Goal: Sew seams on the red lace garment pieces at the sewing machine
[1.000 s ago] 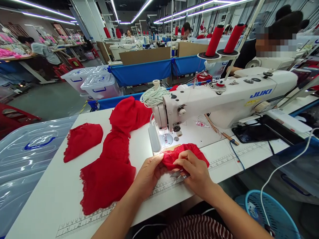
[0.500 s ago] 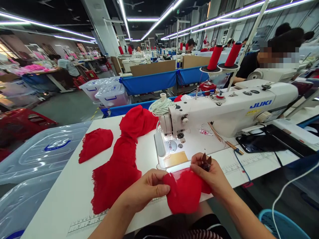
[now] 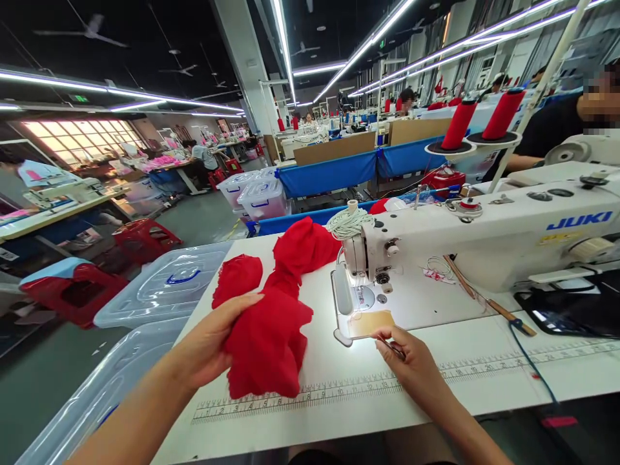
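My left hand (image 3: 210,342) grips a red fabric piece (image 3: 268,342) at its left edge, thumb on top. The piece hangs over the table's left part, overlapping other red fabric pieces (image 3: 305,248) behind it. A smaller red piece (image 3: 239,278) lies just beyond my left fingers. In front of the sewing machine's needle area, my right hand (image 3: 411,361) is closed around dark thread snips (image 3: 398,351), mostly hidden by the fingers. Near its fingertips is a tan patch (image 3: 372,323) on the white sewing machine's (image 3: 484,239) bed.
A printed ruler (image 3: 339,392) runs along the table's front. Wooden-handled tools (image 3: 508,316) lie beneath the machine arm. Red thread cones (image 3: 458,126) stand behind it. Clear plastic bins (image 3: 165,278) adjoin the table's left side. A co-worker (image 3: 547,135) sits behind at right.
My left hand has carried the red fabric piece left, to the fabric pile. My right hand has let go of the fabric and keeps the snips. The view has turned left.
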{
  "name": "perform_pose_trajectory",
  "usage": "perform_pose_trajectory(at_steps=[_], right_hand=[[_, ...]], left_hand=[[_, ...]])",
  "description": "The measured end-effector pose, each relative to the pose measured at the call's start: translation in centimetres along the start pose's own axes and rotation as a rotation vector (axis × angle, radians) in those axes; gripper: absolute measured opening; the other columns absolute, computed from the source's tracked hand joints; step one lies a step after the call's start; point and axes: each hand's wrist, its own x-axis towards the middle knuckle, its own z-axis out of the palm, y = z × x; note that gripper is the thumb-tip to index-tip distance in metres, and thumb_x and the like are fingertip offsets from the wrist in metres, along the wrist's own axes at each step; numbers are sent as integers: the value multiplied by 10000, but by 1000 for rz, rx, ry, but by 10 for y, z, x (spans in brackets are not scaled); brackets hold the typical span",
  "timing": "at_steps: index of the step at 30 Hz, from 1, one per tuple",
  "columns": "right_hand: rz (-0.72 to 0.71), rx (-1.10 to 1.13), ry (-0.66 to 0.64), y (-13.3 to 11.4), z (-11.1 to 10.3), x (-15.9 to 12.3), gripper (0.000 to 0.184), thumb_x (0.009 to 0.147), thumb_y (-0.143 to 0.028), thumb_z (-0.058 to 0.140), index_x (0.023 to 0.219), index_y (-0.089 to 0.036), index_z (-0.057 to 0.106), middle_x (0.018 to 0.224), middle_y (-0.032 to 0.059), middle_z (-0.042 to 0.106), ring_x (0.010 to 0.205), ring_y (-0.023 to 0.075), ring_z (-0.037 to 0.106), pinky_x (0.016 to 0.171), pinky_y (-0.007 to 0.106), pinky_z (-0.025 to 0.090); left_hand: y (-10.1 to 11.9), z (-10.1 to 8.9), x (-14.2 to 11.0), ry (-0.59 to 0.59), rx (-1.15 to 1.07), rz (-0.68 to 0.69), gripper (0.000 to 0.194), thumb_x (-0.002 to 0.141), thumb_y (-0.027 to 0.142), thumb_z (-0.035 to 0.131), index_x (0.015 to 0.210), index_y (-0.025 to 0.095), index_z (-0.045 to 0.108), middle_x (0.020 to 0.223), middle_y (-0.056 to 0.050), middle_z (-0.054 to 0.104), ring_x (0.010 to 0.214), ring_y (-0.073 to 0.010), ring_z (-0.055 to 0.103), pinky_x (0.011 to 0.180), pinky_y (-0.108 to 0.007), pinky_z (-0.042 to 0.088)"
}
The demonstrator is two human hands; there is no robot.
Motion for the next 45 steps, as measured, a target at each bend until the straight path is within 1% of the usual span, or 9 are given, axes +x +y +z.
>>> perform_pose_trajectory(at_steps=[5, 9, 13, 21, 32, 35, 37, 39, 45], right_hand=[[87, 196, -35, -14, -2, -5, 412, 817, -565, 557, 1004, -219, 679, 731, 17, 607, 544, 122, 448, 532, 256, 389], [235, 542, -253, -21, 7, -1, 560, 672, -640, 675, 1013, -197, 688, 621, -12, 529, 495, 90, 351, 484, 235, 329], [381, 672, -166, -17, 10, 8, 399, 635, -536, 753, 726, -154, 680, 578, -20, 508, 533, 94, 409, 539, 241, 377], [206, 445, 110, -6, 3, 14, 353, 787, -498, 619, 864, -164, 703, 717, 35, 608, 663, 163, 511, 632, 292, 435], [74, 223, 233, -9, 1, 10, 290, 880, -397, 519, 682, -191, 566, 620, -22, 480, 592, 122, 427, 559, 242, 374], [-126, 73, 259, -7, 0, 6, 204, 897, -284, 490, 724, -203, 563, 602, -35, 452, 558, 111, 413, 529, 233, 354], [-336, -79, 198, -3, 2, 2, 122, 854, -163, 493, 827, -217, 598, 667, -21, 489, 582, 113, 451, 533, 229, 365], [-467, -237, 127, 2, 6, -1, 254, 765, -45, 471, 871, -231, 607, 749, -3, 502, 603, 110, 468, 520, 221, 363], [-333, -169, 303, 6, 9, 2, 230, 672, -10, 439, 714, -215, 533, 767, -4, 450, 605, 105, 439, 519, 219, 366]], left_hand=[[-36, 16, 9, -392, 227, -161, 220, 671, 248, 798, 835, 147, 692, 788, -56, 718, 702, -160, 667, 654, -245, 538], [-64, 37, 23, -509, 251, -177, 266, 675, 204, 799, 907, 186, 671, 858, -25, 715, 754, -139, 668, 701, -226, 523], [-73, 51, 44, -458, 196, -180, 335, 672, 249, 803, 969, 184, 663, 859, -38, 719, 765, -150, 672, 721, -242, 521], [-89, 56, 73, -259, 153, -83, 363, 570, 400, 840, 659, 150, 593, 605, 19, 654, 517, -67, 539, 524, -164, 412], [-92, 55, 75, -399, 235, -58, 305, 653, 380, 758, 831, 181, 611, 713, 1, 666, 640, -131, 600, 601, -222, 460], [-93, 52, 77, -390, 481, 131, 208, 624, 272, 738, 731, 174, 588, 660, 28, 597, 607, -119, 532, 550, -211, 407], [-97, 51, 82, -255, 569, 338, 224, 613, 214, 665, 547, 180, 453, 532, 66, 435, 519, -83, 390, 478, -190, 301], [-102, 51, 90, -125, 569, 473, 284, 603, 177, 571, 496, 200, 308, 502, 80, 285, 502, -74, 270, 456, -194, 212], [-113, 54, 94, -96, 576, 631, 182, 563, 117, 477, 578, 213, 323, 612, 58, 321, 560, -99, 313, 490, -209, 259]])
